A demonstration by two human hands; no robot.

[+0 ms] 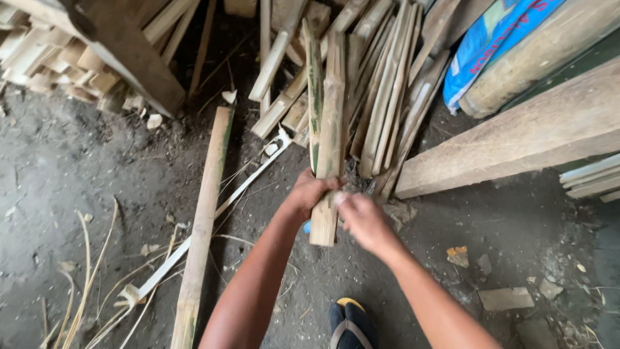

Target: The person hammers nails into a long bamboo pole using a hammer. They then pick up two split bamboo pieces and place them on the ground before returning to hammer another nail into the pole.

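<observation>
Both of my hands grip split bamboo slats held upright in front of me. My left hand wraps around them from the left. My right hand clasps them from the right, a little lower. One slat has a green skin side, the other shows pale inner wood with nodes. Their lower ends stick out below my hands. Behind them, a pile of more bamboo slats lies on the dirt floor.
A long bamboo strip lies on the ground at left, with thin shavings beside it. A thick wooden plank runs at right, a blue sack above it. Stacked offcuts sit top left. My sandalled foot is below.
</observation>
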